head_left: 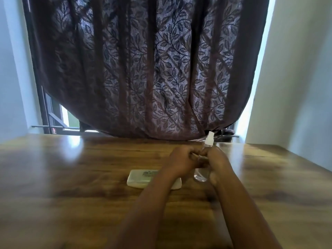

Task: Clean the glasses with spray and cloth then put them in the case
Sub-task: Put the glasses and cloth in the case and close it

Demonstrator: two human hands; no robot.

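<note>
My hands meet over the middle of the wooden table (75,177). My right hand (218,163) is wrapped around a clear spray bottle (200,175). Its white cap (209,138) sticks out above my fingers and its base shows below them. My left hand (181,159) is closed, fingertips against the right hand, pinching a thin dark piece (195,155) that looks like the glasses. It is blurred and mostly hidden. A cream glasses case (139,178) lies shut on the table, partly under my left wrist. No cloth is visible.
A dark leaf-patterned curtain (143,69) hangs just behind the table's far edge. Pale walls (296,87) stand on both sides. A window frame (52,115) shows at the lower left of the curtain.
</note>
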